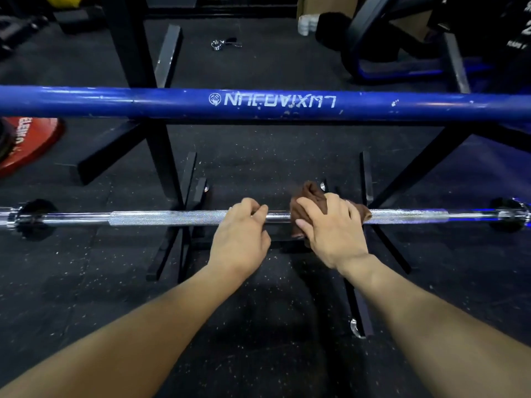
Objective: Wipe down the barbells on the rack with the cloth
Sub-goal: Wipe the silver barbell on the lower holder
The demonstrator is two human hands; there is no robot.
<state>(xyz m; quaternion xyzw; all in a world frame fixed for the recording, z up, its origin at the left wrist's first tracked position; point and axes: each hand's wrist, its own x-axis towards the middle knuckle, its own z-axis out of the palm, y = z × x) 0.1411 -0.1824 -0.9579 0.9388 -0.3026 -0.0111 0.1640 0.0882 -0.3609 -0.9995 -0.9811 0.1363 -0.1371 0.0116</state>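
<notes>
A silver barbell (161,218) with knurled grip lies crosswise on the low black rack (188,182). My left hand (241,228) grips its smooth middle, fingers curled over the bar. Just to the right, my right hand (330,228) holds a brown cloth (309,196) wrapped over the same bar, with the cloth bunched above and below the fingers. Higher up and farther from me, a thick blue barbell (143,101) with white lettering spans the whole view.
A red weight plate (31,142) lies on the dark rubber floor at the left. A metal spring collar (225,43) sits on the floor beyond the blue bar. Black rack legs spread below the bars, and a bench frame (402,53) stands at the upper right.
</notes>
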